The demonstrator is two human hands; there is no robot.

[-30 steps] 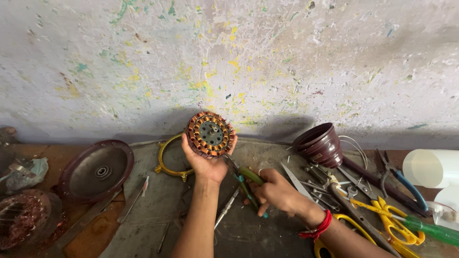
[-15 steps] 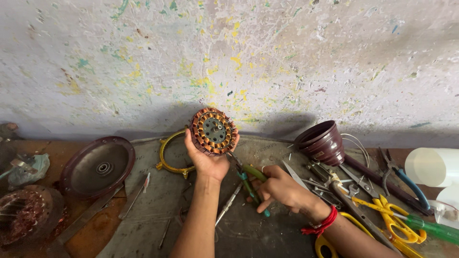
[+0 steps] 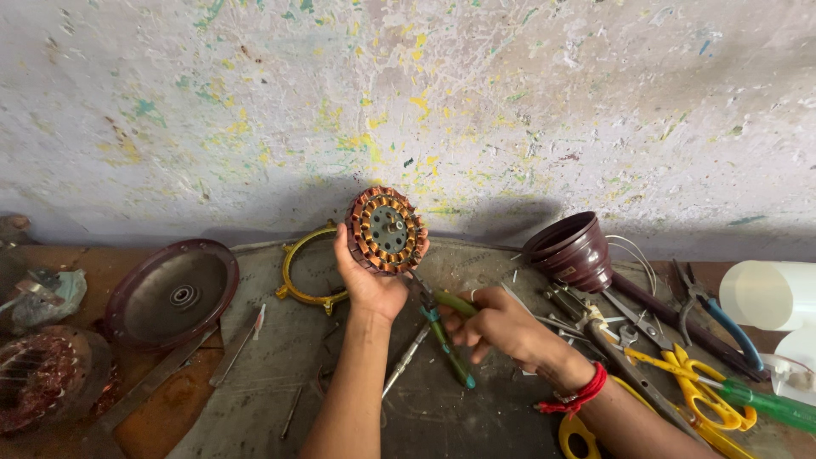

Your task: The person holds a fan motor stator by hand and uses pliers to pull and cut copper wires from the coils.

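Observation:
My left hand (image 3: pixel 367 280) holds a round motor stator (image 3: pixel 387 229) upright, its copper-wound coils ringing a grey metal centre. My right hand (image 3: pixel 497 327) grips green-handled pliers (image 3: pixel 444 327), whose jaws reach up to the stator's lower right edge. A red thread band circles my right wrist. Both hands work over a worn metal sheet (image 3: pixel 272 374) on the bench.
A yellow metal ring (image 3: pixel 297 276) lies behind the left hand. A maroon round cover (image 3: pixel 172 291) and another wound stator (image 3: pixel 42 378) sit at left. At right are a maroon cup-shaped cover (image 3: pixel 574 251), yellow scissors (image 3: pixel 701 387), pliers, a green screwdriver (image 3: pixel 769 404) and a white roll (image 3: pixel 773 295).
The stator and my left hand have shifted slightly right and up in view. My right hand with the pliers has closed in on the stator's lower edge.

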